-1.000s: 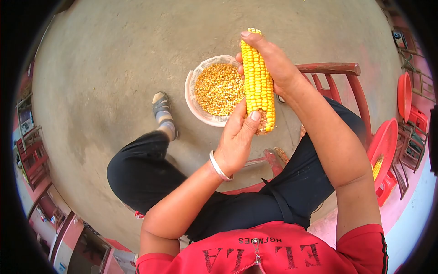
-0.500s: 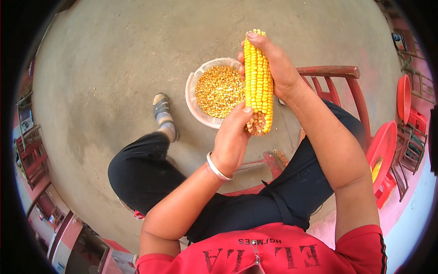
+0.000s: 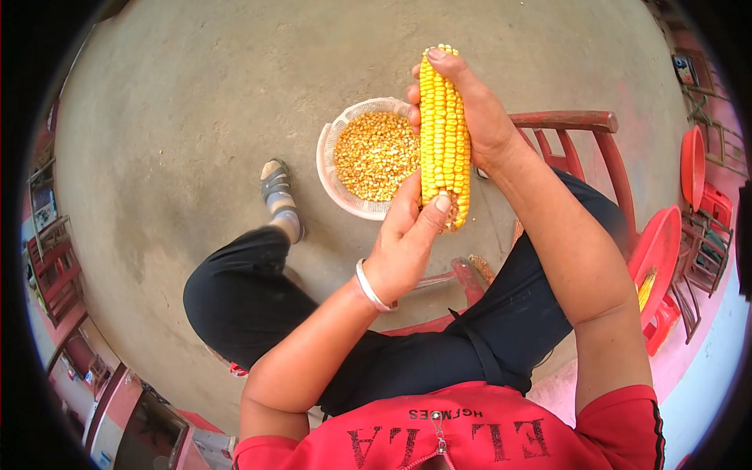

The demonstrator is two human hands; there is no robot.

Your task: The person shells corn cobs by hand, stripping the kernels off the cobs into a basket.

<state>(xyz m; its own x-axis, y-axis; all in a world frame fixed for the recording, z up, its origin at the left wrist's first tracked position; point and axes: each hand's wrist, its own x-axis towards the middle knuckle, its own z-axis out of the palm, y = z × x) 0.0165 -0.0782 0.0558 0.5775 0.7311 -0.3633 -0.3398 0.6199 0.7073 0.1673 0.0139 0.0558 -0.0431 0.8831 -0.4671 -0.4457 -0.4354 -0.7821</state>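
Observation:
An ear of corn (image 3: 443, 125) with yellow kernels is held upright between both of my hands. My right hand (image 3: 487, 117) wraps its upper part from the right, thumb near the tip and fingertips showing at the left side. My left hand (image 3: 403, 247), with a pale bracelet at the wrist, grips the lower end, its thumb pressed on the kernels beside a bare brown patch of cob. Beyond my left hand, a pale plastic basket (image 3: 327, 168) on the floor holds many loose kernels. The ear covers part of the space by its right rim.
A red wooden chair (image 3: 564, 121) stands to the right, by my leg. Cobs (image 3: 481, 269) lie low between my legs. Farther right is a red basin (image 3: 656, 254) with yellow corn in it. My sandalled foot (image 3: 276, 184) rests on the concrete floor left of the basket.
My left thumb has moved right and slightly down, from the ear's left edge onto its lower front, covering part of the bare patch. My right hand keeps its grip.

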